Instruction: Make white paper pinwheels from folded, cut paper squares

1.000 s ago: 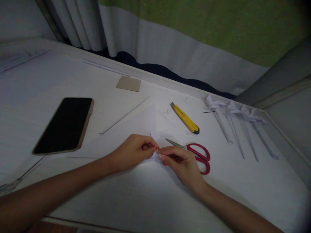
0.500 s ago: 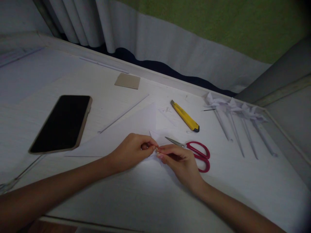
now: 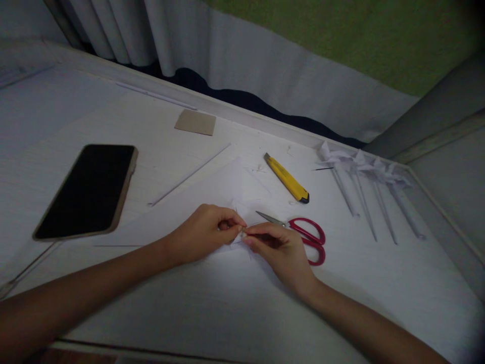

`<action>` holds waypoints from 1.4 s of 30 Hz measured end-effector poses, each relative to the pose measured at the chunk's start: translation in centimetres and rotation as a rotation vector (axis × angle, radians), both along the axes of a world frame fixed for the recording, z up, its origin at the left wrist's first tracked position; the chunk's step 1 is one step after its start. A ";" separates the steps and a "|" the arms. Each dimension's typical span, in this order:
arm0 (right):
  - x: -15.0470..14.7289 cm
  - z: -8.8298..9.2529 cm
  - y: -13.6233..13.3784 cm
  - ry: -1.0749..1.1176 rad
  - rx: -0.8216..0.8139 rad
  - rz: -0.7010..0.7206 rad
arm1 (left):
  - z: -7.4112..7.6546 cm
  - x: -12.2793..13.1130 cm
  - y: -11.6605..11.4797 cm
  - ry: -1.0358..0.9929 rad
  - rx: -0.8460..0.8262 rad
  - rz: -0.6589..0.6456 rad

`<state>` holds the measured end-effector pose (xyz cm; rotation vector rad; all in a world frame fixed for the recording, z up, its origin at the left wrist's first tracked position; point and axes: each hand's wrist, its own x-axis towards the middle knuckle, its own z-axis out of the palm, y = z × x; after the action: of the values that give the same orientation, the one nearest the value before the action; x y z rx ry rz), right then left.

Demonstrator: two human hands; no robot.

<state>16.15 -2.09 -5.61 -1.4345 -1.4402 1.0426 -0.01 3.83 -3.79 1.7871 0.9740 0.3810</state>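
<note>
My left hand (image 3: 206,232) and my right hand (image 3: 278,250) meet at the middle of the table, thumbs and forefingers pinched together. Between the fingertips is a small white paper piece (image 3: 237,246), its pointed edges showing above and below them; the fingers hide most of it. Under and behind my left hand lies a larger white paper sheet (image 3: 204,194) with a slanted edge. Scissors (image 3: 308,231) with red handles lie just beyond my right hand, blades pointing left.
A yellow utility knife (image 3: 287,178) lies behind the scissors. Several paper pinwheels (image 3: 364,164) on rolled sticks rest at the right. A thin paper stick (image 3: 189,174), a cardboard piece (image 3: 195,123) and a phone (image 3: 87,192) with a cable are leftward. A raised rim (image 3: 242,118) borders the back.
The view has shifted slightly, so the table's things sit a little further left and higher. Both hands keep their pinch, with the fingertips moving only slightly.
</note>
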 end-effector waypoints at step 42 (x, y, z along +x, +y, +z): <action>4.8 2.8 1.6 -1.277 0.714 0.732 | 0.0 -0.7 1.6 -0.144 -0.489 -0.208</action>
<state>20.92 -0.45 -2.80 -0.9627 -2.9691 -0.2774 -0.76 5.43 -3.78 1.3765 0.6979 0.1221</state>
